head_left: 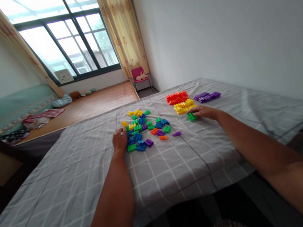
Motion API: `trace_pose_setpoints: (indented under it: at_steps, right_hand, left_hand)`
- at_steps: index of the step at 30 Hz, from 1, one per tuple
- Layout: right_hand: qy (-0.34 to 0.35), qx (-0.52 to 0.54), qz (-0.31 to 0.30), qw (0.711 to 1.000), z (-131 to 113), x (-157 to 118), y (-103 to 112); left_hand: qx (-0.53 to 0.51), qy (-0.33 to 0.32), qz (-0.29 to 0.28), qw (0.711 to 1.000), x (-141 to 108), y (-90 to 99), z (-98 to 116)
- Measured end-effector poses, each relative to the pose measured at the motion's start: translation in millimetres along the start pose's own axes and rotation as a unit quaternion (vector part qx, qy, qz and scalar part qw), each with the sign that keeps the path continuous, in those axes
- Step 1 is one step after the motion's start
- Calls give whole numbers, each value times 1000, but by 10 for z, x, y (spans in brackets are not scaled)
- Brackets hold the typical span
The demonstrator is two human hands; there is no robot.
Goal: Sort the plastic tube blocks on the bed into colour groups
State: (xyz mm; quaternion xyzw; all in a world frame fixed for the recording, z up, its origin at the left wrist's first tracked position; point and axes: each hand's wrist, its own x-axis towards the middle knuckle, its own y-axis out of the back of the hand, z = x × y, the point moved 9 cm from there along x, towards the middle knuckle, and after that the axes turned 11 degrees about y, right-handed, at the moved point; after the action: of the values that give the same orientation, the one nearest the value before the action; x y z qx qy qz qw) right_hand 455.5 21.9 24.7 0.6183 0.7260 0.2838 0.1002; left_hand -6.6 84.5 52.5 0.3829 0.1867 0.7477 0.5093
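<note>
My left hand (120,138) rests with curled fingers at the left edge of a mixed pile of blue, green, yellow and purple pieces (136,127); whether it grips any is hidden. On the right, my right hand (202,112) touches green pieces (191,117) with its fingertips, just in front of a yellow group (184,106). Behind the yellow ones lies a red-orange group (177,97), and a purple group (207,97) sits farther right. An orange piece (163,137) and a purple piece (176,134) lie singly between my hands.
A grey checked cloth (162,174) covers the table, whose front edge is near my body. A white wall (225,18) runs along the right. Beyond the table are a wooden platform (102,100), a pink chair (138,72) and a window with curtains.
</note>
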Motion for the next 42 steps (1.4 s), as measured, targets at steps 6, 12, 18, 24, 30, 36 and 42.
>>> trace_pose_setpoints:
  at_steps: [6, 12, 18, 24, 30, 36, 42]
  right_hand:
    - [38, -76, 123, 989, 145, -138, 160]
    - [63, -117, 45, 990, 196, -141, -2]
    - [77, -113, 64, 989, 129, -164, -1]
    - [65, -114, 70, 989, 196, -166, 26]
    - [63, -121, 78, 988, 209, -179, 60]
    - [53, -122, 81, 988, 165, -188, 39]
    - [46, -87, 127, 987, 161, -210, 115]
  left_hand:
    - [22, 12, -5, 1000, 2, 17, -91]
    - [43, 26, -7, 999, -7, 38, -122]
    - [49, 24, -12, 998, -22, 56, -103]
    - [35, 31, -16, 999, -12, 88, -145]
    - [39, 35, -24, 998, -5, 59, -159]
    - [35, 41, -34, 998, -7, 18, -171]
    - [36, 46, -51, 997, -21, -25, -180]
